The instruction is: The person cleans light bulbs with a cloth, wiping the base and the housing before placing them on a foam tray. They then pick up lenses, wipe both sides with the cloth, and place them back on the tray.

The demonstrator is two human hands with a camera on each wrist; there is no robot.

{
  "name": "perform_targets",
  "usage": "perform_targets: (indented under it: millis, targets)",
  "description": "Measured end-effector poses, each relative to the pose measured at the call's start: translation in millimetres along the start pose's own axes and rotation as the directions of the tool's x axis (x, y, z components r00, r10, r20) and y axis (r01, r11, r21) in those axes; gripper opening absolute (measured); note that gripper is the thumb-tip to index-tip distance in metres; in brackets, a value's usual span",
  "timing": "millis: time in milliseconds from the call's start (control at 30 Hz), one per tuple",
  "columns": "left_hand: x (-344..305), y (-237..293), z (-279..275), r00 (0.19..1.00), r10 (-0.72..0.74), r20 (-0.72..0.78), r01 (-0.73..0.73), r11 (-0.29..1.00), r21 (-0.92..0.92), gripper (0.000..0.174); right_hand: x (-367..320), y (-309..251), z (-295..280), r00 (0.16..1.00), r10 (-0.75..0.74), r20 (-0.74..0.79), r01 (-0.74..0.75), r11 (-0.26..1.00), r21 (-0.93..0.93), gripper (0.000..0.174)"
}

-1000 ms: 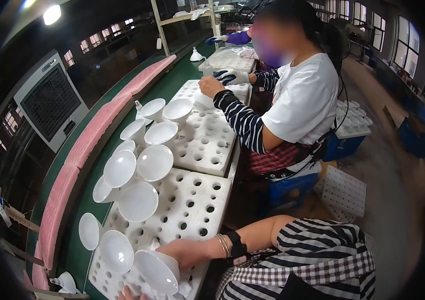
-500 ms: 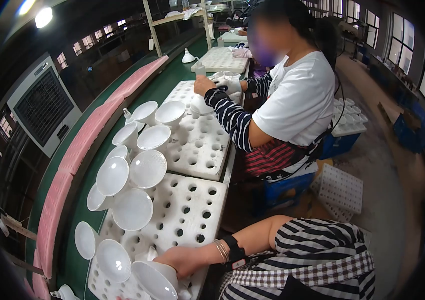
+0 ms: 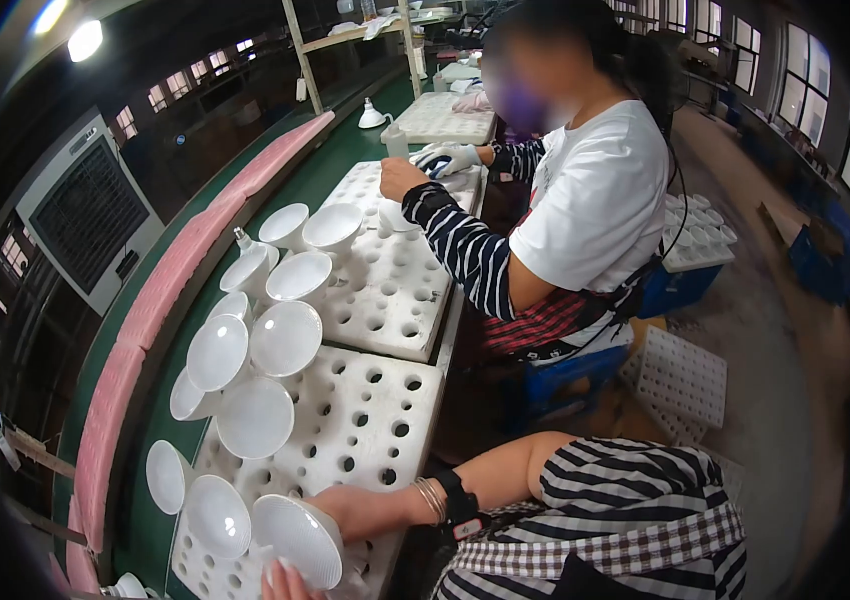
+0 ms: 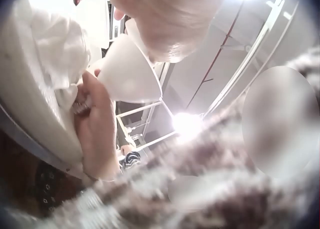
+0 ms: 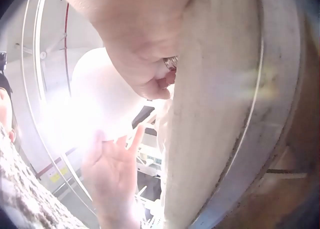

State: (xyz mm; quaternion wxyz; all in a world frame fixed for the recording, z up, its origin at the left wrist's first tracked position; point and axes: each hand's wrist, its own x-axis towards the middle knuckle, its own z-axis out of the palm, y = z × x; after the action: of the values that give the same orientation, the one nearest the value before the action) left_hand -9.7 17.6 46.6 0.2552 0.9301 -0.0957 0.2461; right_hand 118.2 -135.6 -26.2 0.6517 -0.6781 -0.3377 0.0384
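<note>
A white cone-shaped lamp (image 3: 297, 543) is held at the near end of a white perforated foam board (image 3: 370, 372), its wide mouth facing up. My right hand (image 3: 350, 508) grips its narrow end from the far side; in the right wrist view, the right hand (image 5: 140, 44) has its curled fingers around a threaded metal base (image 5: 171, 63). The left hand (image 3: 288, 583) touches the lamp near its rim, and in the right wrist view that left hand (image 5: 112, 171) shows extended fingers against the shell. White cloth (image 4: 60, 49) lies beside the right hand in the left wrist view.
Several white cones (image 3: 255, 417) stand along the boards' left side. Beyond them run a green belt (image 3: 145, 455) and pink padding (image 3: 115, 420). Another person (image 3: 585, 190) works at the board ahead. Blue crates (image 3: 685, 290) stand on the floor at right.
The held lamp has risen slightly in the head view, and my left hand has come up onto its rim area. The neighbouring person's hands have shifted a little; the whole view has moved slightly.
</note>
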Motion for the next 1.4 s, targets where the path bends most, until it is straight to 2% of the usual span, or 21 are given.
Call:
perform_targets:
  millis: [133,200,267,333,433,500,667,733,833,900,933,967,1033,1100,1133,1167,1233,1300,1333,1367,1400]
  targets:
    - [4,4,2,0.994,0.107,0.035,-0.106,0.994,-0.036,0.032,1,3,1,0.993,0.007,0.119,-0.006,1.0,-0.005,0.045]
    - [9,5,0,0.999,0.051,0.007,-0.05,0.999,-0.019,0.032,3,3,0,0.98,0.016,0.198,-0.005,0.998,-0.057,0.042]
    - [14,-8,3,0.996,0.093,0.01,-0.093,0.996,-0.014,0.031,-4,19,7,0.985,-0.102,0.136,0.116,0.988,-0.102,0.039]
    - [20,-1,-1,0.992,0.127,-0.02,-0.127,0.992,-0.018,0.032,-1,-13,-5,0.974,0.014,0.225,0.014,0.993,-0.12,0.04]
    - [19,4,-1,0.987,0.161,-0.016,-0.161,0.986,-0.04,0.034,-1,-8,-4,0.981,-0.044,0.191,0.053,0.998,-0.043,0.039]
    - [17,8,-1,0.983,0.183,0.017,-0.183,0.983,-0.007,0.036,-1,-3,-1,0.968,-0.009,0.251,0.063,0.976,-0.207,0.038]
    - [31,-18,13,0.988,0.145,-0.044,-0.149,0.982,-0.117,0.036,2,-12,-6,0.964,0.02,0.266,0.027,0.985,-0.173,0.04]
    - [27,-25,10,0.992,-0.106,-0.071,0.09,0.975,-0.203,0.034,0,-14,-5,0.966,0.025,0.258,0.012,0.99,-0.14,0.041]
    - [12,-23,7,0.998,-0.013,-0.064,0.016,0.999,0.05,0.031,-3,-8,-5,0.989,-0.079,0.124,0.083,0.996,-0.032,0.03]
    - [13,4,8,0.988,0.144,-0.057,-0.141,0.988,0.061,0.028,-1,-1,-4,0.995,-0.044,0.094,0.052,0.995,-0.09,0.032]
    - [6,1,15,0.985,0.173,0.027,-0.172,0.985,-0.021,0.035,-2,6,-7,0.985,0.064,0.157,-0.059,0.998,-0.035,0.033]
    - [22,22,12,0.976,0.217,0.005,-0.217,0.976,-0.023,0.023,-1,2,-11,0.971,0.068,0.23,-0.046,0.994,-0.098,0.034]
    - [42,12,12,0.972,0.233,0.009,-0.232,0.97,-0.066,0.033,-1,7,-9,0.971,-0.124,0.203,0.15,0.982,-0.118,0.037]
    - [51,-17,15,0.992,0.098,-0.076,-0.1,0.995,-0.022,0.035,5,18,-6,0.967,0.107,0.23,-0.155,0.967,0.203,0.039]
    - [48,-41,13,0.985,-0.13,-0.109,0.118,0.987,-0.11,0.033,0,29,0,0.923,0.259,0.284,-0.344,0.885,0.313,0.041]
    - [44,-44,12,0.959,-0.217,-0.182,0.185,0.966,-0.181,0.031,2,24,-5,0.921,0.266,0.284,-0.35,0.885,0.305,0.041]
    - [36,-35,11,0.923,-0.31,-0.228,0.251,0.934,-0.255,0.03,2,1,-8,0.999,0.046,0.003,-0.046,0.998,0.052,0.042]
    - [29,-11,12,0.927,-0.108,-0.359,0.038,0.98,-0.198,0.032,-8,22,-5,0.987,0.128,0.094,-0.145,0.969,0.2,0.044]
    - [30,0,12,0.967,0.066,-0.248,-0.113,0.977,-0.18,0.038,-3,18,-1,0.96,0.191,0.204,-0.252,0.908,0.334,0.046]
    - [34,12,16,0.963,0.254,-0.092,-0.263,0.96,-0.097,0.037,2,6,-7,0.961,0.011,0.276,-0.033,0.997,0.074,0.046]
    - [37,24,16,0.943,0.334,-0.001,-0.333,0.94,-0.075,0.035,-2,15,-6,0.959,0.011,0.284,-0.033,0.997,0.073,0.046]
